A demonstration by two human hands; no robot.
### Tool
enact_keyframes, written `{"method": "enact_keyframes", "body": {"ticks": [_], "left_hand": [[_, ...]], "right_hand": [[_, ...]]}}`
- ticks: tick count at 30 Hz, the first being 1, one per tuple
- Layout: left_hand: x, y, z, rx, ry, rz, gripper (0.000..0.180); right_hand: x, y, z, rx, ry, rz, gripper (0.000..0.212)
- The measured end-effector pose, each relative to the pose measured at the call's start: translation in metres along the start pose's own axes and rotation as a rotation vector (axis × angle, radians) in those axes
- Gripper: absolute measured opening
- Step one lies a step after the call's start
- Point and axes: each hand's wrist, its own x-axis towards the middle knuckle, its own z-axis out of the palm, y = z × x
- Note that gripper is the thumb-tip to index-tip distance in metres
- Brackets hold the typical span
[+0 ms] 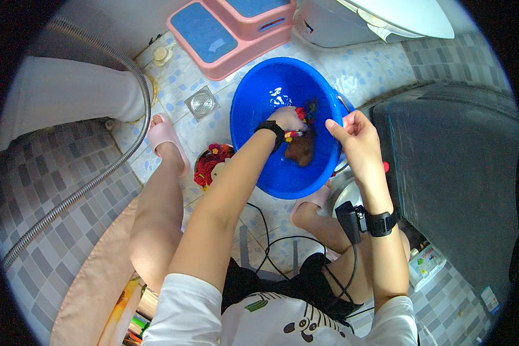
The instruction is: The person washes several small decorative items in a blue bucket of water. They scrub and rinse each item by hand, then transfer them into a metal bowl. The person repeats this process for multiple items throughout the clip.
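Observation:
A blue bucket (249, 86) stands on the floor in front of me, with light glinting inside it. My left hand (288, 119) reaches down into the bucket, its fingers closed on a brown, soft-looking item (301, 149) with red, yellow and green trim. What exactly this item is cannot be made out. On the bucket's right rim rests my right hand (356, 135), thumb over the edge and fingers outside, gripping it. Left of the bucket, partly behind my left forearm, sits a bowl-like container with red flower-shaped pieces (214, 155).
A pink step stool (213, 70) with blue treads stands beyond the bucket, near a floor drain (202, 102). A metal shower hose (134, 144) hangs at the left by a white pedestal (115, 95). Black cables (266, 233) run below, and a dark appliance (444, 173) fills the right.

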Motion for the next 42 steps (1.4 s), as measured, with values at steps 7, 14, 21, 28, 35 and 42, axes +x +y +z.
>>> {"method": "enact_keyframes", "body": {"ticks": [7, 14, 21, 28, 35, 42], "left_hand": [[-0.013, -0.012, 0.059, -0.007, 0.021, 0.151, 0.070], [-0.038, 0.026, 0.074, -0.245, 0.068, 0.049, 0.049], [-0.049, 0.024, 0.048, -0.223, 0.247, -0.092, 0.050], [-0.047, -0.005, 0.025, -0.187, 0.671, -0.133, 0.061], [-0.011, -0.022, 0.025, -0.253, 0.622, -0.303, 0.058], [0.045, -0.026, 0.056, -0.275, 0.354, -0.340, 0.079]], "right_hand": [[-0.006, -0.004, 0.010, -0.018, -0.024, -0.029, 0.024], [-0.010, -0.011, 0.017, 0.030, -0.043, 0.032, 0.023], [-0.014, -0.017, 0.023, -0.038, -0.055, 0.016, 0.023], [-0.016, -0.017, 0.021, -0.009, -0.062, 0.008, 0.022], [-0.017, -0.018, 0.020, -0.006, -0.071, 0.035, 0.021], [-0.013, -0.012, 0.017, 0.076, 0.002, 0.033, 0.020]]}}
